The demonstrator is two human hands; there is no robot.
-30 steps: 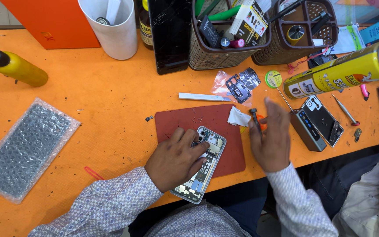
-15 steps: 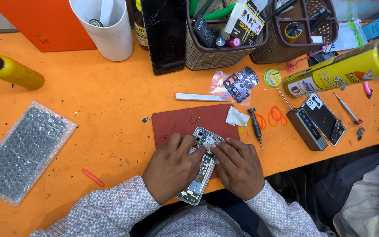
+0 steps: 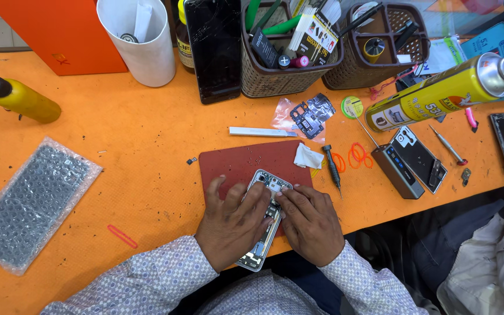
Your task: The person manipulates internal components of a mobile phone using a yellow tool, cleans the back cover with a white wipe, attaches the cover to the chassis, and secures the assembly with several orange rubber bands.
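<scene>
An opened phone (image 3: 268, 188) with its back off lies on a dark red mat (image 3: 240, 164) near the front edge of the orange table. My left hand (image 3: 232, 223) rests flat over the phone's middle and lower part, holding it down. My right hand (image 3: 311, 221) sits at the phone's right side, fingertips pressing on its inner parts. The phone's top end and its bottom corner (image 3: 253, 260) show; the rest is hidden under my hands. A black screwdriver (image 3: 332, 169) and a white cloth scrap (image 3: 308, 157) lie just right of the mat.
A yellow spray can (image 3: 438, 94) lies at the right, with a phone back cover (image 3: 418, 156) and grey box (image 3: 397, 171) beneath it. Baskets of tools (image 3: 287, 58), a dark phone (image 3: 212, 49) and a white cup (image 3: 141, 41) line the back. Bubble wrap (image 3: 27, 201) at left. Another person's sleeve (image 3: 497, 268) at right.
My right hand left the screwdriver beside the mat and came left onto the phone. Both hands now press on the phone; the left hand stayed in place.
</scene>
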